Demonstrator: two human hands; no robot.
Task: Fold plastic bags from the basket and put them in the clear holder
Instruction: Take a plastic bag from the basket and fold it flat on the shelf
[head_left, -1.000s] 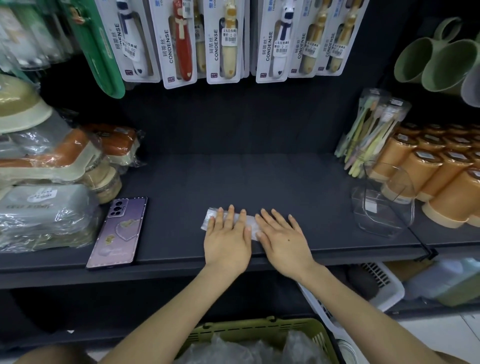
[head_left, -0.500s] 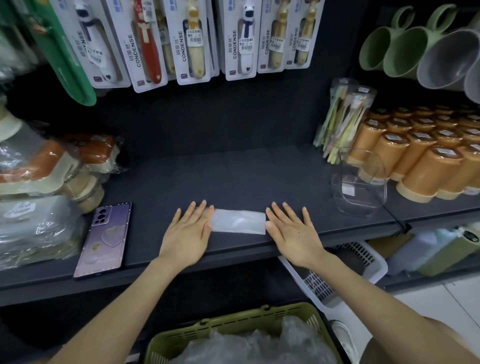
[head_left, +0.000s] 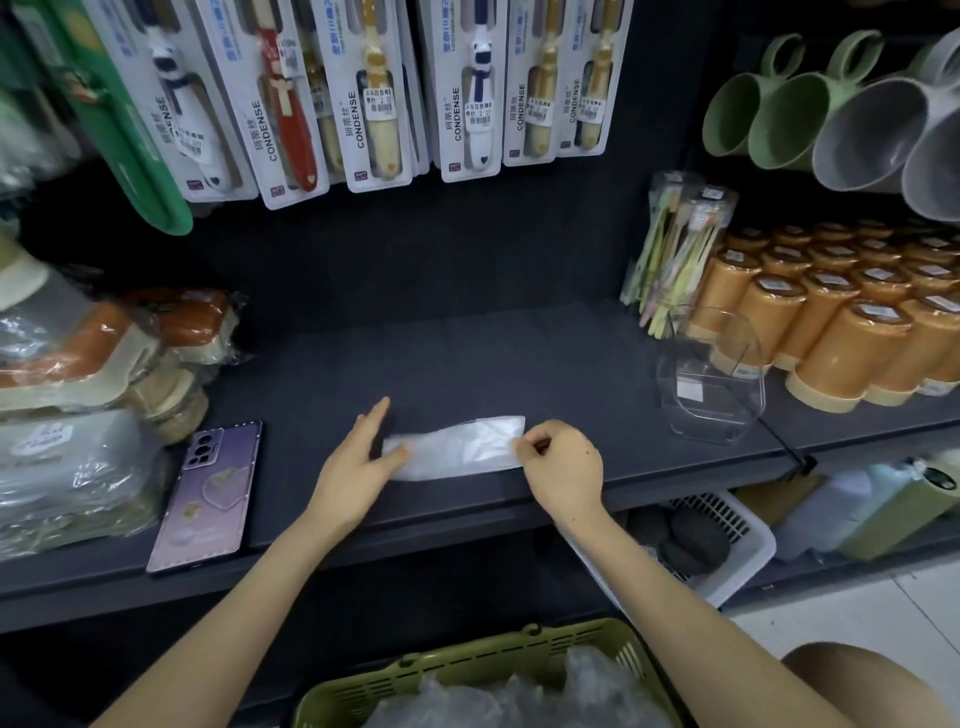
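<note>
Your right hand (head_left: 563, 467) pinches the right end of the translucent folded plastic bag (head_left: 457, 447) near the front edge of the dark shelf (head_left: 467, 353), your flat left hand (head_left: 353, 462) pinning the other end; lift either too soon and the slick film may unfold or slip off.

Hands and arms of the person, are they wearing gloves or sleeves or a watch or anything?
No, nothing. The left hand and the right hand are bare, with no gloves and no rings that show. The left forearm and the right forearm are bare too, with no sleeve, watch or bracelet in view.
</note>
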